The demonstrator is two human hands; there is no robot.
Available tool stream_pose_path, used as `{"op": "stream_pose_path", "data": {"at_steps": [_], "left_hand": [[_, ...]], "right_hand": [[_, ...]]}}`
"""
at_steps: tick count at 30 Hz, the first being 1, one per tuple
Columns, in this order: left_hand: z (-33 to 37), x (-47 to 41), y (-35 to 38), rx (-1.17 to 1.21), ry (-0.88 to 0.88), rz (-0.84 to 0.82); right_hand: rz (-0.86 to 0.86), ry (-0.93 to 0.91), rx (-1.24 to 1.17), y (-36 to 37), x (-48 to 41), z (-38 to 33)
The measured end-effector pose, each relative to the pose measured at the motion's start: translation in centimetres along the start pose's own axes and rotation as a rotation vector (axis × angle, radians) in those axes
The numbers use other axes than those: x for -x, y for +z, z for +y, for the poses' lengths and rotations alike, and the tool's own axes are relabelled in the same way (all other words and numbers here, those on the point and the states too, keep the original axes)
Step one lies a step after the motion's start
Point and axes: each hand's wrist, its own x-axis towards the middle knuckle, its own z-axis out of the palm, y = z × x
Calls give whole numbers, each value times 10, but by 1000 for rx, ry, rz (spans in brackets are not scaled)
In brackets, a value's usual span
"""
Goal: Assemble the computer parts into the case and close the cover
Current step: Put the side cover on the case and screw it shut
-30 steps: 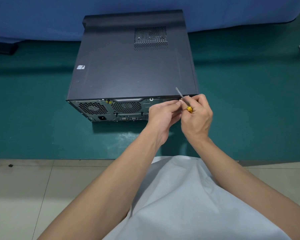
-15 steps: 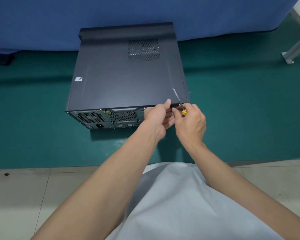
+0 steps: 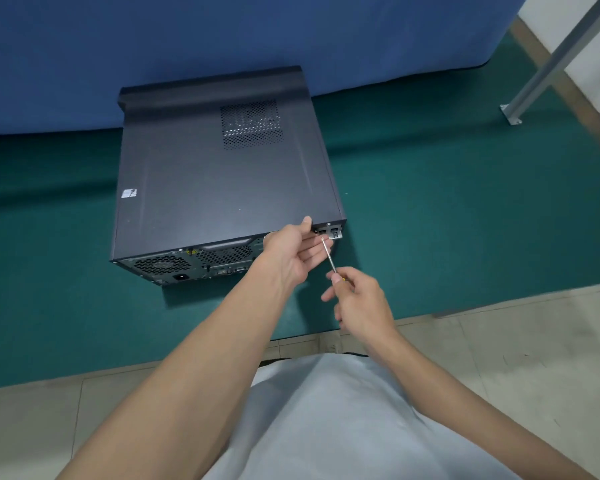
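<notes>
A dark grey computer case [image 3: 219, 181] lies on its side on the green mat, its cover closed on top and its rear panel [image 3: 194, 263] facing me. My left hand [image 3: 297, 249] is at the case's near right corner, thumb up against the cover's rear edge and fingers loosely curled beneath. My right hand [image 3: 357, 299] grips a small screwdriver [image 3: 328, 254] with a yellow handle. Its thin shaft points up and left toward the rear right corner, crossing in front of my left fingers. Whether a screw sits between the left fingers is hidden.
A green mat [image 3: 447, 209] covers the floor under the case, with a blue cloth [image 3: 222, 32] draped behind it. A grey metal leg [image 3: 548, 60] with a foot plate stands at the far right. Pale floor tiles [image 3: 520, 358] and my light garment [image 3: 329, 420] fill the foreground.
My right hand has drawn back toward me and turned the screwdriver so its tip aims at the case corner. My left hand stays at that corner. The camera has tilted, shifting the case downward in view.
</notes>
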Motion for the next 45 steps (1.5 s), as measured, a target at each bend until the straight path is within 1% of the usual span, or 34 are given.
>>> {"op": "stream_pose_path", "data": {"at_steps": [3,8,14,17,21,32,34,35,36,38,39,40,42,43,45], "left_hand": [[0,2,1,-11,-2,-13],[0,3,0,-29,1,-31],[0,1,-3,-33,3,-53],[0,-2,-5,-26,3,-61],[0,-5,-7,-17,3,-70],[-1,-8,-8,1,-6,-88],[-2,-7,-8,-5,-9,-96],[-2,-8,-8,-4,-6,-97],[-3,-8,-9,-1,2,-98],[-5,-9,-12,0,32,-103],[-7,-9,-14,-10,47,-114],[-9,-9,-15,-27,58,-132],[-12,-9,-14,-51,65,-156],[-13,-9,-12,-44,60,-148],[-14,-10,-7,-9,50,-107]], "right_hand": [[24,50,-83,1,0,-4],[-2,128,-221,4,-1,-10],[23,147,-199,10,-4,-11],[39,103,-98,11,-5,-11],[98,-51,231,16,-3,-12],[208,-145,274,27,-2,-12],[179,-111,187,24,-4,-9],[145,-50,61,21,-6,-8],[97,36,-159,19,-8,-7],[-57,226,-705,14,-11,-6],[-157,311,-922,9,-12,-6],[-258,385,-1081,4,-14,-6],[-413,488,-1279,-4,-17,-4],[-449,528,-1328,-6,-18,-4],[-445,571,-1340,-5,-17,-4]]}}
